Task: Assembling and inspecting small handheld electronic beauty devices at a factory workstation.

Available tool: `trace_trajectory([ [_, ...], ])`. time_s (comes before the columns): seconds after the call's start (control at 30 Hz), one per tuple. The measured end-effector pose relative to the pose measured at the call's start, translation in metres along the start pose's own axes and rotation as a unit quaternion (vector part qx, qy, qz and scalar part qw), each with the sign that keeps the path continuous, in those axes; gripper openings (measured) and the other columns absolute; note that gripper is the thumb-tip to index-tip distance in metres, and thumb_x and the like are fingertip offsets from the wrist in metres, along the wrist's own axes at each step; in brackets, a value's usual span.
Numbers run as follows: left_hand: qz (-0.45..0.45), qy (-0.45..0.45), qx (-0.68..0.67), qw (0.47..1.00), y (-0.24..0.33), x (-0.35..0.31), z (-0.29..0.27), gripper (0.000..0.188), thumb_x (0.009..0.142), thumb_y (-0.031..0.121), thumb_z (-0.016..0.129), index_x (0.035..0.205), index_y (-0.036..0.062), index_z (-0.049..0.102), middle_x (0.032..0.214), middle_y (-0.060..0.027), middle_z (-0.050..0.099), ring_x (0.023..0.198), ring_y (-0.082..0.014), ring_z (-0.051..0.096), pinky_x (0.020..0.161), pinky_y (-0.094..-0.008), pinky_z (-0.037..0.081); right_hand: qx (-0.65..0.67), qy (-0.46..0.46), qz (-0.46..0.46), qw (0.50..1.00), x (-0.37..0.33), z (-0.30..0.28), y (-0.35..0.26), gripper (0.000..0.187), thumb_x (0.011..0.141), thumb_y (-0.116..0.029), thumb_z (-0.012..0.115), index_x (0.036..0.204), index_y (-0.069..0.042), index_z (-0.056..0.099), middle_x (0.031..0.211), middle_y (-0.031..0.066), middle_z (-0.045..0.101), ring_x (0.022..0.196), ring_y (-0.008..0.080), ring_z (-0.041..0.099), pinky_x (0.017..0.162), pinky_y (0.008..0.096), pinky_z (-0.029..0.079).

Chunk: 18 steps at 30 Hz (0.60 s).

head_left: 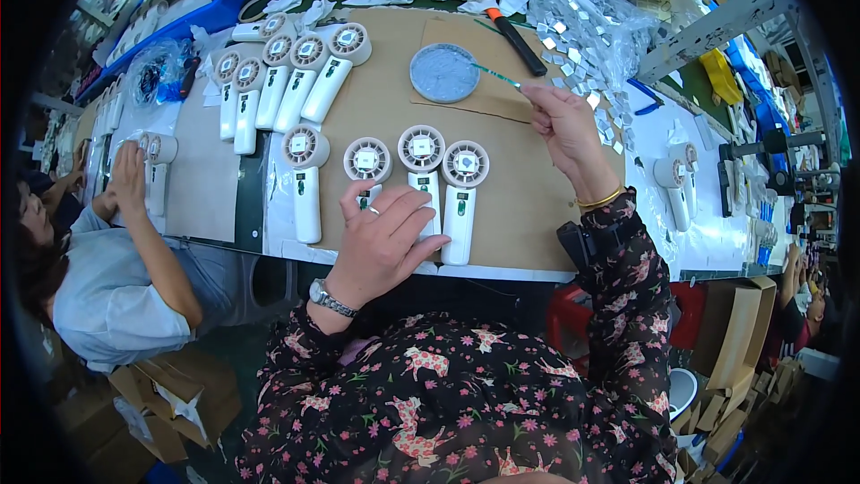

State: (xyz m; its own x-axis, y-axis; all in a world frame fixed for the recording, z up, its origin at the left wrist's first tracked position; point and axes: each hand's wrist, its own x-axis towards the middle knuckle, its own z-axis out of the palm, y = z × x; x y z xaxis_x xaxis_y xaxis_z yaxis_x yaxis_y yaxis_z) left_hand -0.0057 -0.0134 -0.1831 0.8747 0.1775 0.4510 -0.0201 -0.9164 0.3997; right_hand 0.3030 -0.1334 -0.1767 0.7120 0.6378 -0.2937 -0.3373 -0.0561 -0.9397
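Brown cardboard [528,184] lay before you. At one o'clock, your right hand [566,125] pinched a green stick [497,76] by its near end — likely keeping itself clear of the grey paste [443,73] in the round dish [413,77] at twelve. Your left hand [385,237] spread loosely over face-up fans [460,206] — contact was hard to tell.

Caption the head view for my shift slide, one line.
Right hand holds a thin green stick at a round dish of grey paste; left hand over white handheld fans.
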Motion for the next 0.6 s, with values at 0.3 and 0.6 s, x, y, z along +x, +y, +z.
trace_trajectory([
  [0.3, 0.0, -0.003, 0.007, 1.0, 0.002, -0.002, 0.001, 0.034, 0.086, 0.031, 0.086, 0.109, 0.011, 0.073, 0.12, -0.0021, 0.072, 0.114, -0.0214, 0.068, 0.111, -0.0519, 0.028, 0.046, -0.019, -0.029, 0.998, -0.021, 0.005, -0.026, 0.015, 0.1, -0.011, 0.075, 0.108, 0.001, 0.076, 0.077, -0.0074, 0.052, 0.065, 0.0036, 0.04, 0.059, 0.0223, 0.031],
  [0.6, 0.005, 0.003, 0.024, 1.0, 0.001, -0.004, 0.002, 0.031, 0.092, 0.034, 0.081, 0.108, 0.0095, 0.072, 0.122, -0.0038, 0.071, 0.115, -0.0202, 0.066, 0.111, -0.0517, 0.029, 0.039, -0.043, -0.029, 0.998, -0.069, 0.011, -0.029, 0.016, 0.101, -0.01, 0.074, 0.11, 0.003, 0.076, 0.076, -0.006, 0.053, 0.065, 0.0038, 0.039, 0.059, 0.0229, 0.03],
])
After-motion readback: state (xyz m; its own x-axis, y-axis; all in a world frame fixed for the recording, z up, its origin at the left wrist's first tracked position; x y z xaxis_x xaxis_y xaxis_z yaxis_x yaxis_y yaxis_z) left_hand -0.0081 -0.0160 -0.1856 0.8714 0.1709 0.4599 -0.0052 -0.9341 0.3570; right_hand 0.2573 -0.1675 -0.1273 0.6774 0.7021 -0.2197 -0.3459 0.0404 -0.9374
